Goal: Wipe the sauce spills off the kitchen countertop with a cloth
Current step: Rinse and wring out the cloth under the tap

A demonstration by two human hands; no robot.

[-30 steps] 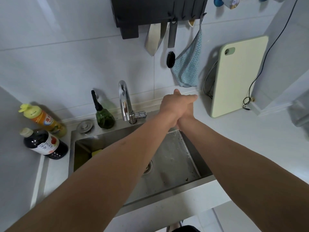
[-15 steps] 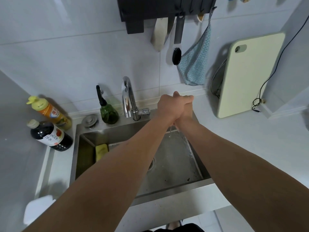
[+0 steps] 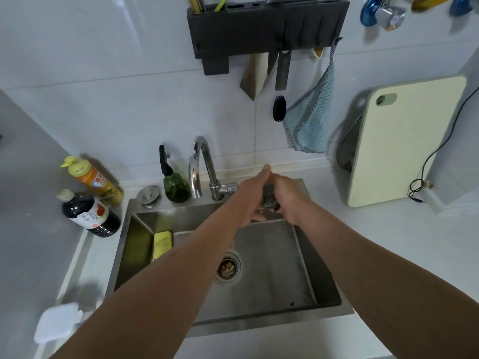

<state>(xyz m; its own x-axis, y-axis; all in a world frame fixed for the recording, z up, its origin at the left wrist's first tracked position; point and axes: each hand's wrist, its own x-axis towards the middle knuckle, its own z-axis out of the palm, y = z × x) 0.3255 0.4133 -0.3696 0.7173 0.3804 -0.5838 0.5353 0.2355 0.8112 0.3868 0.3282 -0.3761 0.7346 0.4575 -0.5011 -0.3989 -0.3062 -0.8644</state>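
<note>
Both arms reach out over the steel sink (image 3: 321,304). My left hand (image 3: 252,193) and my right hand (image 3: 287,195) are pressed together above the sink's back right corner, squeezing a small dark wet cloth (image 3: 270,200) between them. Only a crumpled grey-green lump of the cloth shows between the palms. The white countertop (image 3: 388,229) stretches to the right of the sink; I see no sauce marks on the visible part. A light blue cloth (image 3: 311,120) hangs from the wall rack.
A chrome tap (image 3: 204,167) stands at the sink's back edge, beside a green spray bottle (image 3: 175,185) and a sink plug (image 3: 148,194). Two sauce bottles (image 3: 88,213) stand at left. A yellow sponge (image 3: 162,243) lies in the sink. A pale cutting board (image 3: 404,141) leans at right. A knife rack (image 3: 267,29) hangs above.
The view has tilted down. My hands have parted slightly, so the dark cloth now shows between them; before, the left hand covered it.
</note>
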